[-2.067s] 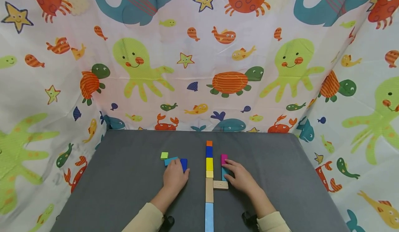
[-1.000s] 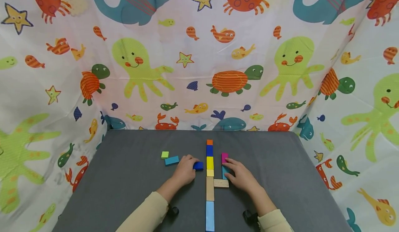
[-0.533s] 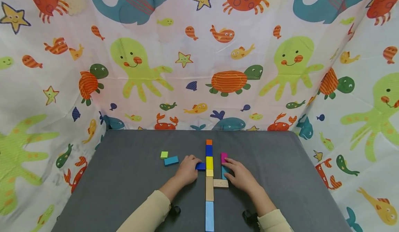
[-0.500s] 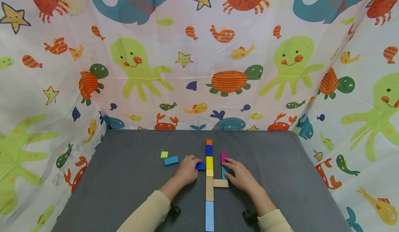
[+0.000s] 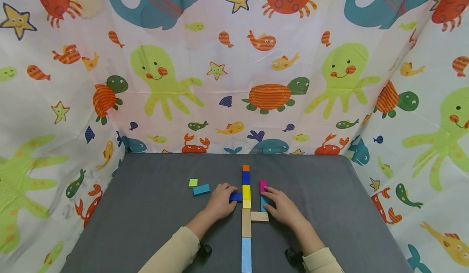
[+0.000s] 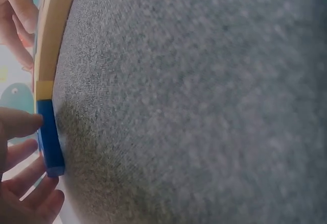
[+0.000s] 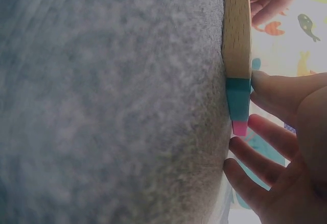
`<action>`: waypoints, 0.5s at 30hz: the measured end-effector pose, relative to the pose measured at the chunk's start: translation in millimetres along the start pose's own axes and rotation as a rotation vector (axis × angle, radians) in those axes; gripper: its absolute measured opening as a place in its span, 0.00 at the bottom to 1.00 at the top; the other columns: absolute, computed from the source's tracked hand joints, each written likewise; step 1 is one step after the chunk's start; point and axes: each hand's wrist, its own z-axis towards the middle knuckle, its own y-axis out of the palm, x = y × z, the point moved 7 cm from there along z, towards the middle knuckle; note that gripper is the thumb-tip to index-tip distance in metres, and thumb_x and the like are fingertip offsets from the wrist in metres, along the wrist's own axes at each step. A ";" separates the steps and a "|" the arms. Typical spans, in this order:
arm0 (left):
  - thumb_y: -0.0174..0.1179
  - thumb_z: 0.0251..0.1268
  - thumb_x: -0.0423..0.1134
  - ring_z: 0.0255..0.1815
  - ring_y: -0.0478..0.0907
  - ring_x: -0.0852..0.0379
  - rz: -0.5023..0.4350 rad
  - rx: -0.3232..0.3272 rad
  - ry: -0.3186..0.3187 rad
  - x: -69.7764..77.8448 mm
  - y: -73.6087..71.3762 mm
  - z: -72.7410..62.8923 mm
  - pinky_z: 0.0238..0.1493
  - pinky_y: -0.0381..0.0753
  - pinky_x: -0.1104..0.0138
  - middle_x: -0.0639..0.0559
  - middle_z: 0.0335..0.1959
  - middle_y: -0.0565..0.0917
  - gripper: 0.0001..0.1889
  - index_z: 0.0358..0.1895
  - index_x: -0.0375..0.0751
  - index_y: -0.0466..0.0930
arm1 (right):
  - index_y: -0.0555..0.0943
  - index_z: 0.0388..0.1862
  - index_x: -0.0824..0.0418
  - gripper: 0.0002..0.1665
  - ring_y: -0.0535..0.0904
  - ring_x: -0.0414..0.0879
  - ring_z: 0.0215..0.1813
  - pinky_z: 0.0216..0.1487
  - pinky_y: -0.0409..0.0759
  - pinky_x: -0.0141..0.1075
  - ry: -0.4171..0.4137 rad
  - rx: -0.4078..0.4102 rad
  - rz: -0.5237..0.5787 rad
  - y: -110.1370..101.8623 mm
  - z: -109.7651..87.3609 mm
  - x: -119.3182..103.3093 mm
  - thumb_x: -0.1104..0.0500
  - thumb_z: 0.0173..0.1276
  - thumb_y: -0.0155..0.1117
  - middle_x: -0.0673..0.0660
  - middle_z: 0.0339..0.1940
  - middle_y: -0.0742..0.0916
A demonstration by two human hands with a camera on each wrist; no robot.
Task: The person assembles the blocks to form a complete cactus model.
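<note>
My left hand (image 5: 221,201) pinches a dark blue block (image 5: 236,197), thumb on its near side and index finger on the far side. In the head view that block's right end meets the middle row at a yellow block (image 5: 246,192) and a pale yellow cube (image 5: 246,204). My right hand (image 5: 285,208) rests its thumb and fingertips, only slightly bent, against a teal block (image 5: 263,203) and a magenta block (image 5: 263,186). Those two stand in line beyond a crosswise wooden block (image 5: 259,216). In the right wrist view the thumb is at the teal block (image 7: 238,99).
The row continues with an orange block (image 5: 246,168), a blue block (image 5: 246,178), a long wooden block (image 5: 246,223) and a light blue block (image 5: 246,254). A green cube (image 5: 193,182) and a teal-blue block (image 5: 201,189) lie left on the grey table (image 5: 154,208). A printed curtain (image 5: 227,122) hangs behind.
My left hand has carried the dark blue block right, from beside the teal-blue block to the middle row. Since half a second ago it has hardly moved. My right hand stays in place.
</note>
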 end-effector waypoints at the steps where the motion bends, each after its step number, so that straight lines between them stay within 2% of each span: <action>1: 0.67 0.66 0.42 0.54 0.73 0.50 -0.005 0.009 0.006 0.6 -1.5 -1.0 0.60 0.77 0.53 0.48 0.57 0.79 0.21 0.62 0.48 0.81 | 0.77 0.70 0.54 0.29 0.68 0.59 0.75 0.71 0.68 0.58 0.002 -0.003 -0.001 0.3 -0.1 0.4 0.53 0.71 0.68 0.57 0.76 0.73; 4: 0.67 0.66 0.43 0.56 0.73 0.49 -0.002 0.041 0.010 0.7 -6.7 -3.4 0.62 0.75 0.51 0.48 0.59 0.80 0.23 0.64 0.49 0.79 | 0.78 0.70 0.55 0.29 0.69 0.59 0.75 0.71 0.68 0.58 0.002 -0.001 -0.002 0.4 -0.3 0.6 0.53 0.71 0.68 0.56 0.76 0.73; 9: 0.68 0.64 0.41 0.58 0.73 0.48 0.040 0.110 -0.021 -3.9 -19.7 -7.2 0.62 0.75 0.49 0.49 0.58 0.80 0.24 0.64 0.50 0.80 | 0.78 0.70 0.55 0.29 0.69 0.59 0.75 0.70 0.69 0.58 0.010 -0.001 -0.007 1.3 -0.2 0.7 0.53 0.71 0.68 0.56 0.76 0.73; 12: 0.68 0.62 0.39 0.59 0.72 0.45 0.092 0.152 -0.067 -13.4 -28.4 -9.4 0.61 0.73 0.47 0.47 0.57 0.79 0.22 0.61 0.49 0.82 | 0.77 0.70 0.54 0.30 0.68 0.58 0.75 0.70 0.69 0.58 0.021 -0.005 -0.009 1.4 -0.3 0.6 0.53 0.70 0.69 0.56 0.76 0.73; 15: 0.65 0.61 0.37 0.63 0.69 0.42 0.138 0.181 -0.142 -27.4 -36.6 -11.4 0.64 0.68 0.44 0.45 0.59 0.77 0.22 0.60 0.48 0.82 | 0.77 0.70 0.54 0.30 0.69 0.58 0.75 0.70 0.69 0.58 0.023 -0.001 -0.011 1.0 -0.5 0.1 0.53 0.70 0.69 0.56 0.76 0.73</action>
